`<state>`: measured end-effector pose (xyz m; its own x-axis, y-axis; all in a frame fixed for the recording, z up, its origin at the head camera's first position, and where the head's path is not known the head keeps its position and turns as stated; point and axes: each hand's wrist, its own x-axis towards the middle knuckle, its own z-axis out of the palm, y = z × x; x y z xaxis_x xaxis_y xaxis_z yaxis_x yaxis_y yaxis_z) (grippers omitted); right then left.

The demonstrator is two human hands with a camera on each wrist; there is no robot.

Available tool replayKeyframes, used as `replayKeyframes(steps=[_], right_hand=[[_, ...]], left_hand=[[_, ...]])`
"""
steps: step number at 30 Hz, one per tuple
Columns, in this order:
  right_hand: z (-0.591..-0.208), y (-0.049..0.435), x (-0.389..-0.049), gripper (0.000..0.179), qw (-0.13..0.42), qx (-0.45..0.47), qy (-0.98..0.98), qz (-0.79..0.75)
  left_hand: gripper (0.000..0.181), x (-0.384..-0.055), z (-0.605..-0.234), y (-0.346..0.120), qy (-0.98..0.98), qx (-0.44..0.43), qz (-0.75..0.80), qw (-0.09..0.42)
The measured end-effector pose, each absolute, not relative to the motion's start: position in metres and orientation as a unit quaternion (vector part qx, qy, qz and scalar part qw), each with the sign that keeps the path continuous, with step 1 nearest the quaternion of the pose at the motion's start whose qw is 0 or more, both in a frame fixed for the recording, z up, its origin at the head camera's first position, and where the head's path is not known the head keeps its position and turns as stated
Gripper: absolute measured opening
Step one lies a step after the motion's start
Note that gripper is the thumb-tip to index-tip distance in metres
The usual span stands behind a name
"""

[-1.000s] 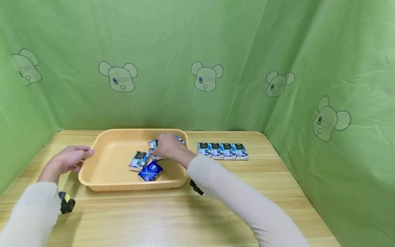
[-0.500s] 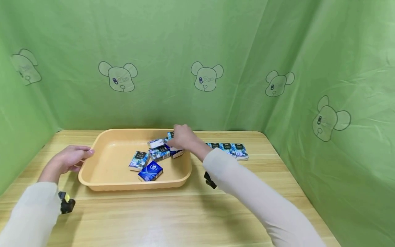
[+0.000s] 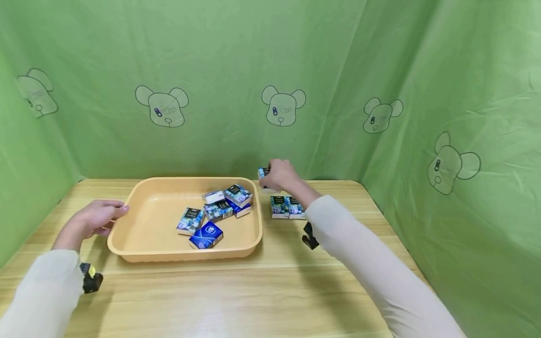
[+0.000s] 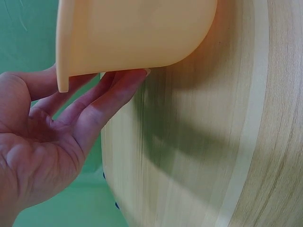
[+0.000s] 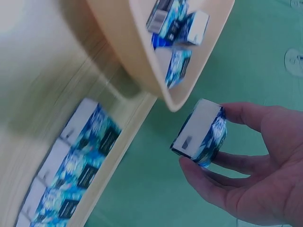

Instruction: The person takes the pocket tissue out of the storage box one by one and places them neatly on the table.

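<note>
My left hand (image 3: 96,217) grips the left rim of a peach plastic tray (image 3: 177,256). In the left wrist view its fingers (image 4: 106,101) press against the outer wall. My right hand (image 3: 282,174) is raised just beyond the tray's right far corner. Between thumb and fingers it pinches a blue floral pocket tissue pack (image 5: 199,127), held in the air with its pale side showing in the right wrist view. Several tissue packs lie in the right half of the tray, among them a floral one (image 3: 191,220) and a plain dark-blue one (image 3: 207,234).
Right of the tray, a row of floral tissue packs (image 3: 279,207) lies side by side on the wooden table (image 3: 177,295), partly covered by my right forearm. A green curtain (image 3: 224,141) with bear-head drawings stands behind the table's far edge and along both sides.
My right hand has moved right and up out of the tray, bringing a floral tissue pack with it. The left hand and the tray have stayed in place.
</note>
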<state>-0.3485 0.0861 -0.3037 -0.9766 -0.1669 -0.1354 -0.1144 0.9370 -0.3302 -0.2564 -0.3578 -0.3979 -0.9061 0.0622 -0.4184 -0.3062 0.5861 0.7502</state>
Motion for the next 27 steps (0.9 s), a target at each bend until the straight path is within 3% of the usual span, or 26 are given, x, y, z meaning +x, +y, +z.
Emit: replayKeyframes(steps=[27], right_hand=[[-0.331,0.21,-0.364,0.073,0.062,-0.015,0.986,-0.156]], left_hand=[[0.073,-0.257,-0.398,-0.359,0.867,-0.07,0.449,0.204]])
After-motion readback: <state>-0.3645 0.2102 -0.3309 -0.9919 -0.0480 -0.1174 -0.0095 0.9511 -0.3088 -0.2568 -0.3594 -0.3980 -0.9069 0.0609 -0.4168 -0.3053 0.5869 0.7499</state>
